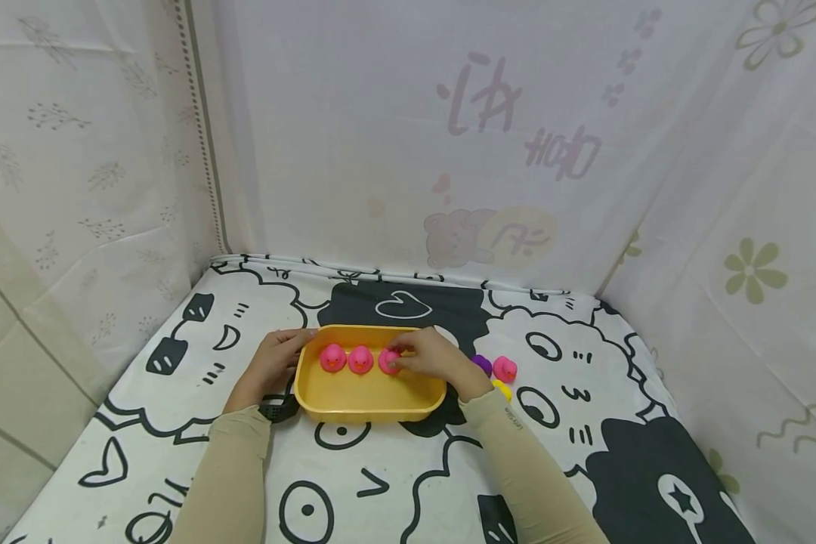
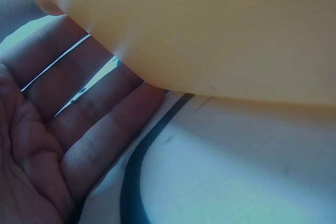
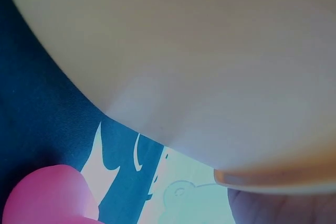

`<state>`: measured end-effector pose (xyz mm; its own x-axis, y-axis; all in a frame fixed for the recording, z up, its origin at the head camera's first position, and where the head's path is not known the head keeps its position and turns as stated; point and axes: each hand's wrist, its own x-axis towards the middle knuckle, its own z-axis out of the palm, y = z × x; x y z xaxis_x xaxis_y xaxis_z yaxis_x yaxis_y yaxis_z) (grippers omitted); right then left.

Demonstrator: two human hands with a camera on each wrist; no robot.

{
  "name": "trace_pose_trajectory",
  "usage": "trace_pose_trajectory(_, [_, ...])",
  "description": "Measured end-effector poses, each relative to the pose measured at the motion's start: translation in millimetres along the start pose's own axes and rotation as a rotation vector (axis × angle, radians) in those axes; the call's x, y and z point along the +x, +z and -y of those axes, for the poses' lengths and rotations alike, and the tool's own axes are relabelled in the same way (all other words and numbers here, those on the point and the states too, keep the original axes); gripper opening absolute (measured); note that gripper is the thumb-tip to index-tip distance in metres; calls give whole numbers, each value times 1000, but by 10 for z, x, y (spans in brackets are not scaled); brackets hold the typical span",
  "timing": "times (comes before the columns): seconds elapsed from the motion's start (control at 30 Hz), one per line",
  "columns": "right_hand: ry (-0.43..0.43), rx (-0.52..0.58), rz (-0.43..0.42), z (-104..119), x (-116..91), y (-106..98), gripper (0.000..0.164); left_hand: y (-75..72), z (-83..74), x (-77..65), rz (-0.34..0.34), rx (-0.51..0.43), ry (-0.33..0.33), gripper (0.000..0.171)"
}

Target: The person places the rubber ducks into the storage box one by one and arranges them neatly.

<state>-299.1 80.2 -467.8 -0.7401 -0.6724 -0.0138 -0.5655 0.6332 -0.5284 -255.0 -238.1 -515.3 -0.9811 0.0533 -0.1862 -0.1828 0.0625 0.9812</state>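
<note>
Three pink rubber ducks stand in a row in a yellow tray (image 1: pixel 367 408): the left duck (image 1: pixel 332 358), the middle duck (image 1: pixel 360 360) and the right duck (image 1: pixel 388 361). My right hand (image 1: pixel 431 355) reaches over the tray's right side and pinches the right duck between thumb and fingers. At the far left corner, my left hand (image 1: pixel 279 359) touches the tray. The left wrist view shows its fingers (image 2: pixel 113 135) nearly straight against the outer wall (image 2: pixel 220 40); their tips are partly hidden. Only a small part of the right hand (image 3: pixel 278 208) shows in its wrist view, below the rim.
Right of the tray, beside my right wrist, lie a purple toy (image 1: pixel 481 365), a pink duck (image 1: pixel 505 369) and a partly hidden yellow toy (image 1: pixel 502 390). A patterned black-and-white cloth (image 1: pixel 353 491) covers the table. Pale curtains (image 1: pixel 353 151) hang behind and at both sides.
</note>
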Motion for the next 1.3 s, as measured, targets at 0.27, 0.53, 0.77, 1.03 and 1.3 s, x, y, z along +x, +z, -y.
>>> trace_pose_trajectory(0.27, [-6, 8, -3, 2, -19, -14, 28, 6, -15, 13, 4, 15, 1, 62])
trace_pose_trajectory(0.53, [9, 14, -5, 7, -39, -11, 29, 8, 4, -9, -5, 13, 5, 67])
trace_pose_trajectory(0.77, [1, 22, -5, 19, -61, -40, 30, 13, 8, -4, -11, 15, 10, 71])
trace_pose_trajectory(1.03, [-13, 3, -24, 19, -103, -67, 30, 12, 25, 17, -21, 3, 8, 72])
trace_pose_trajectory(1.3, [-28, 17, -60, -4, -182, -97, 32, 25, 12, 17, -18, 5, -3, 72])
